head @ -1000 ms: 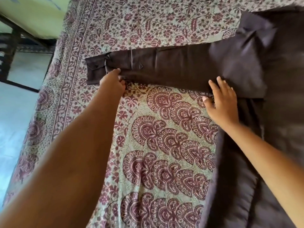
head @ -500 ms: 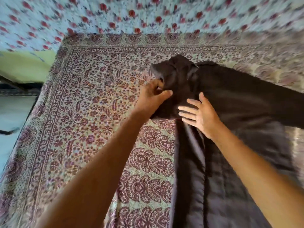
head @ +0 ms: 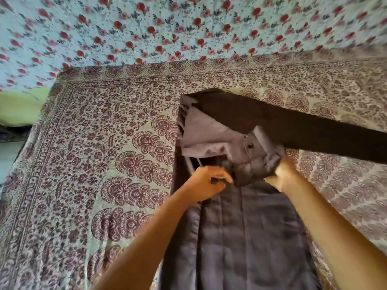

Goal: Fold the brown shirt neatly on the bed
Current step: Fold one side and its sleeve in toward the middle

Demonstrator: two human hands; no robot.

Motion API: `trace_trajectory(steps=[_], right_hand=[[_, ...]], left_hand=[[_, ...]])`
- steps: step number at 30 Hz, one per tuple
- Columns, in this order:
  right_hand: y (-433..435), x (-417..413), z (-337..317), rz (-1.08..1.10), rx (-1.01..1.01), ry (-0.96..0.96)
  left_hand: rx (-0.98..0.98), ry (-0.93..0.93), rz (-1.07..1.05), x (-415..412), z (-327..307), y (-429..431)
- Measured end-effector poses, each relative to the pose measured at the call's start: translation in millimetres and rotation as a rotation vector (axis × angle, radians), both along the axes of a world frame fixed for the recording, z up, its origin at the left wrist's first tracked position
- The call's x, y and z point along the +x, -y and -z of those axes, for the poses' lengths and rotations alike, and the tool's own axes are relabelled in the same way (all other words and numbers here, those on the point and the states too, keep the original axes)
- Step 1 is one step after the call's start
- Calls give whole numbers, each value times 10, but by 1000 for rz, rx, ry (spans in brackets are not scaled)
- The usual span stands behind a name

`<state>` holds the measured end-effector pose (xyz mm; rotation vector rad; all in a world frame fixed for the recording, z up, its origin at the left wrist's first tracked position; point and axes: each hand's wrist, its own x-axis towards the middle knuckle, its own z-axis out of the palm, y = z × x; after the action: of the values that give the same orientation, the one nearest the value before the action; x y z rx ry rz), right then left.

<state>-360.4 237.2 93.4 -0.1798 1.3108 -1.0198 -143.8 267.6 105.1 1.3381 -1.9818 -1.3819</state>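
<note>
1. The brown shirt (head: 247,237) is laid on the bed (head: 104,164), right of the bed's middle. Its long axis is run from the near edge toward the far edge, with the shoulder end farthest.
2. The left hand (head: 206,182) is held at the shirt's left border. Its fingers are curled, and a dark fold of the shirt is pinched against the thumb.
3. The right hand (head: 279,174) is placed near it, on the right. The cuff (head: 254,147) end of a folded sleeve is gripped, and the fingertips are hidden by cloth.
4. The folded sleeve is laid across the shoulder area, paler side up, with one button shown.
5. The other sleeve (head: 303,126) is stretched crosswise toward the bed's right edge.
6. A rose-print cloth (head: 188,28) is seen beyond the far edge.
</note>
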Motion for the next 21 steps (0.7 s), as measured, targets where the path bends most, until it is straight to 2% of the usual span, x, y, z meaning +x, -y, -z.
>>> trace_trajectory(steps=[3, 5, 8, 14, 16, 18, 21], right_hand=[[-372, -314, 254, -14, 77, 87], [-675, -562, 487, -89, 199, -8], [-898, -765, 692, -222, 310, -270], [-932, -727, 915, -428, 144, -734], [-877, -709, 920, -333, 108, -854], [-832, -746, 859, -125, 116, -1023], [-805, -921, 829, 19, 219, -1212]], left_hand=[[91, 289, -83, 0, 279, -181], [151, 498, -164, 40, 531, -333], [212, 686, -222, 151, 837, -570], [211, 722, -241, 209, 1072, -876], [215, 731, -234, 201, 1083, -913], [197, 735, -238, 209, 1093, -925], [162, 724, -263, 233, 1112, -904]])
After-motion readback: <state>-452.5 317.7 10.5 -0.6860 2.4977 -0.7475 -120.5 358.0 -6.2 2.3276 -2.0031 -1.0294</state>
